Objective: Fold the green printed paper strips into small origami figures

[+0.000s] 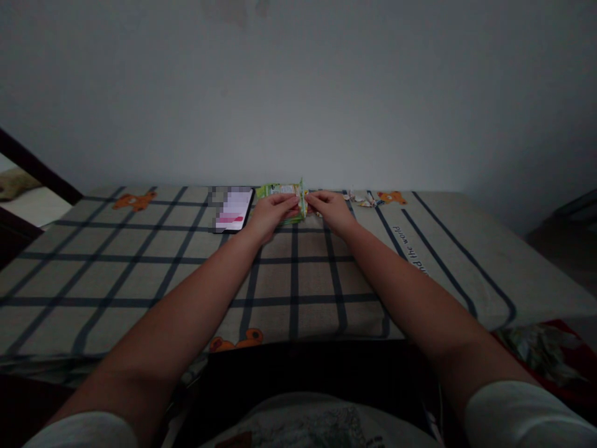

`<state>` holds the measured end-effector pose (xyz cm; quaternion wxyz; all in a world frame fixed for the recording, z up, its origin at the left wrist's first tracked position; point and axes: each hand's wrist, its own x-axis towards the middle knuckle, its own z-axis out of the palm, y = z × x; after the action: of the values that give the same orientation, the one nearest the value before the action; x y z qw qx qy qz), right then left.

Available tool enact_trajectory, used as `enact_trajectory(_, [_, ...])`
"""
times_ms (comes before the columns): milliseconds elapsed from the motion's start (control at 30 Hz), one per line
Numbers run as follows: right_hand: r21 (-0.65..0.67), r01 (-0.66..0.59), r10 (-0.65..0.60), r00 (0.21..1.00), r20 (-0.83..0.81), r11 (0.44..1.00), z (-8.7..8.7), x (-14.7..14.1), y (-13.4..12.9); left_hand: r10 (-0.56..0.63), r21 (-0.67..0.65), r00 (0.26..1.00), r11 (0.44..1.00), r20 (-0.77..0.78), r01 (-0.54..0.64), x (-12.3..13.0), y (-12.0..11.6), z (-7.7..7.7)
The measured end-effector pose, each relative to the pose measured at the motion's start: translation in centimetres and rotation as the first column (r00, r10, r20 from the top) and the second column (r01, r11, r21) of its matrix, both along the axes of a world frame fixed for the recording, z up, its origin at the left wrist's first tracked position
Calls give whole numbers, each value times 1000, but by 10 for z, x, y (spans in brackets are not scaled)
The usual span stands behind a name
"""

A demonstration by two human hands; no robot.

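A green and white printed packet (284,189) lies on the checked tablecloth near the wall. My left hand (274,214) is closed on its right part, thumb and fingertips pinching near the upright edge. From the other side, my right hand (331,208) pinches that same edge, its fingertips nearly meeting those of my left hand. Part of the packet is hidden behind my left fingers. Just left of it rests a phone (236,208) with a lit screen. Crumpled light-coloured wrappers (361,199) lie to the right of my right hand.
The checked tablecloth (293,286) has bear prints and covers the table up to the grey wall. At the far left is a dark wooden frame. Something red with a crumpled greenish bundle (543,351) sits at the lower right, below the table edge.
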<state>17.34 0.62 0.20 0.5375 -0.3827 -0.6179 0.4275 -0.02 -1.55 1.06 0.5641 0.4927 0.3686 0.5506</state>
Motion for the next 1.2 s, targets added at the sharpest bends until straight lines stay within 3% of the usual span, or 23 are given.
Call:
enact_trajectory(167, [-27,15,-15,1000,-5,1000,-1,-1,0,111,-13,990,994,-92,-113,1,2,-2])
enact_trajectory(333, [-92,-79,77,997,-20,993,-1,-4,-1,182,76,964,982,-192,-171,-1,5,-6])
enact_trajectory(567, [-58,-41,46,995,83,997,-2,-2,-1,262,227,854,958,-449,-175,-2,-2,-1])
enact_trajectory(833, [28,22,-27,981,194,999,-2,-1,0,269,223,871,956,-411,-190,-1,1,-6])
enact_trajectory(1033, [43,26,-38,953,299,999,1,-4,-4,370,344,784,914,-498,-214,1,-5,-1])
enact_trajectory(1200, [28,35,-41,957,287,999,0,-3,-3,460,522,665,844,-588,-123,1,-11,2])
